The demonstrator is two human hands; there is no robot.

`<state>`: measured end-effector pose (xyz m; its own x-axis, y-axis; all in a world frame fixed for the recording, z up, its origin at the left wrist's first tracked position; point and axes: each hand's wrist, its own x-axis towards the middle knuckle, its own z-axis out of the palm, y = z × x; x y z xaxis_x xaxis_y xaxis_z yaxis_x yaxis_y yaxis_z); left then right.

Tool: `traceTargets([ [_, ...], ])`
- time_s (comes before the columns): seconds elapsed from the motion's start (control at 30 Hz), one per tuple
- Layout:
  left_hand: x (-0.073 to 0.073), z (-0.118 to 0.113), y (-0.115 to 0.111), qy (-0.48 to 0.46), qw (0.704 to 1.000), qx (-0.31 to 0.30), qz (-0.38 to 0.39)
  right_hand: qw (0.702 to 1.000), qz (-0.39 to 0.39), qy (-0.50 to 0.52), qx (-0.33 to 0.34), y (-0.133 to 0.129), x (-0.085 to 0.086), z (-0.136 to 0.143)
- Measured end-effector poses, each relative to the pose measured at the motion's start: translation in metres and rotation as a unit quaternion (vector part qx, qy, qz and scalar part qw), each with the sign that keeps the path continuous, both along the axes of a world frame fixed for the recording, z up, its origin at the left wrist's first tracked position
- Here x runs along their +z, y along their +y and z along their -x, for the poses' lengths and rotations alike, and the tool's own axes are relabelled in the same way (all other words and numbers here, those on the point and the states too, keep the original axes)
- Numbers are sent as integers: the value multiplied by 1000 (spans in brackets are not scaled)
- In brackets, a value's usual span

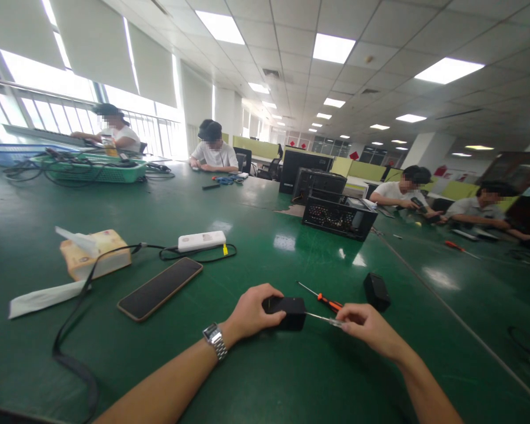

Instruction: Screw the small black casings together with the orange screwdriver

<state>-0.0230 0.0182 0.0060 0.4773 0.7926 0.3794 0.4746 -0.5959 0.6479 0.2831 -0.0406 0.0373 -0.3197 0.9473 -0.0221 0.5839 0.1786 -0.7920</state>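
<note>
Well beyond the grip and to its left, a green basket [128,172] holds a tangle of dark cables, some spilling over its rim, and a blue basket [0,154] sits next to it, its contents hard to make out. Nearer, left of the grip, a soft tissue pack [108,254] has one white sheet poking from its top. Straight past the grip and a little right, an open computer case [338,219] shows wiring inside its black frame. The left hand [257,312] is closed around a black box [295,314], thumb on the near edge and fingers over the top; the right hand [365,325] pinches the clear handle of a slim screwdriver [321,318], whose shaft meets the box's right end, though whether it sits in a screw cannot be told. The box is small, dark and rectangular, lying low at the tabletop. Just behind the right hand lies an orange-and-black screwdriver [330,302], and farther right a second black box [377,291]. Left of the grip are a dark phone [161,288] and, past it, a white power strip [202,241] with a black cord. The glossy green table [291,383] mirrors the ceiling lights; around its far sides sit four people in white tops and dark caps, with blinds and railings along the left.
</note>
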Motion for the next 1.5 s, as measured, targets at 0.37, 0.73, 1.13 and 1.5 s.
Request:
traceTargets([
  [0.37,-2,1,1,1,1000,0,5,998,-40,-29,-24,-1,5,4],
  [0.73,-1,1,0,-7,1000,-3,6,981,-154,-109,-40,-14,16,15],
  [1.13,1,2,-2,4,1000,-20,7,994,-100,-28,-40,-1,1,19],
  [1.5,-1,1,-1,5,1000,-15,-1,1000,-12,-27,-11,10,-12,3],
])
